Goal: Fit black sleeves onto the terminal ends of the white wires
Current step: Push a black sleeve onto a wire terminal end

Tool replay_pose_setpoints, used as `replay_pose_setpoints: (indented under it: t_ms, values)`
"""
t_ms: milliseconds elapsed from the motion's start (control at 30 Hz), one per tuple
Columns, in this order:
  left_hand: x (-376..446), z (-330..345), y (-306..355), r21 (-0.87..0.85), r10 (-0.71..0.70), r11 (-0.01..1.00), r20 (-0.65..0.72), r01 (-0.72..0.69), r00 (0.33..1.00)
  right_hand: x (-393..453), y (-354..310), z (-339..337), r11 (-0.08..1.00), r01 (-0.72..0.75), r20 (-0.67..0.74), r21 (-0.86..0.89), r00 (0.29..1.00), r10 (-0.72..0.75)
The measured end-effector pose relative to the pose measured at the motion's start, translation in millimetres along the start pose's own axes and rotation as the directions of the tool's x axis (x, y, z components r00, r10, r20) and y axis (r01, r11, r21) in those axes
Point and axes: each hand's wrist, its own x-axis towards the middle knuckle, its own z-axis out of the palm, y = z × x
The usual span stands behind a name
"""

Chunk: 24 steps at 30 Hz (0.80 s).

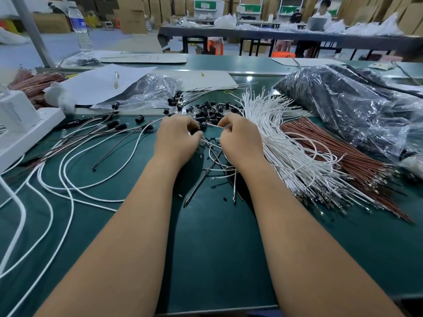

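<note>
On the green work mat [217,248], the left hand [176,139] has its fingers curled around a small black plastic sleeve [195,131]. The right hand [240,139] pinches a thin white wire [214,126], whose end points at the sleeve. Just behind lies a pile of loose black sleeves [209,112], and right of the hands a thick bundle of white wires [290,152].
</note>
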Motion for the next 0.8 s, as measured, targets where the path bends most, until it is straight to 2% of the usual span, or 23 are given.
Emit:
replay_pose_setpoints:
  t_ms: [100, 167, 267, 367, 433, 800]
  values:
    - [-1, -3, 7, -0.275, -0.089, 0.958, -0.034, 0.076, 0.995, 2, 0, 1, 0.997, 0.032, -0.031, 0.074, 0.999, -0.03]
    - [-1, -5, 10, -0.495, -0.188, 0.854, -0.009, 0.159, 0.982, 3, 0, 2, 0.994, 0.034, -0.048, 0.108, 0.998, -0.029]
    - [-1, -9, 15, -0.726, -0.356, 0.622, 0.071, 0.293, 0.932, 5, 2, 4, 0.991, 0.009, -0.069, 0.134, 0.998, 0.0]
    - [-1, -11, 19, -0.877, -0.422, 0.311, 0.219, 0.367, 0.88, 5, 2, 3, 0.967, 0.012, -0.072, 0.256, 0.997, 0.006]
    - [-1, -13, 20, -0.903, -0.442, 0.204, 0.259, 0.378, 0.859, 4, 0, 3, 0.948, 0.028, -0.068, 0.317, 0.998, -0.007]
    - [1, -13, 19, -0.908, -0.417, 0.141, 0.307, 0.394, 0.855, 5, 1, 3, 0.94, 0.042, -0.058, 0.339, 0.998, -0.023]
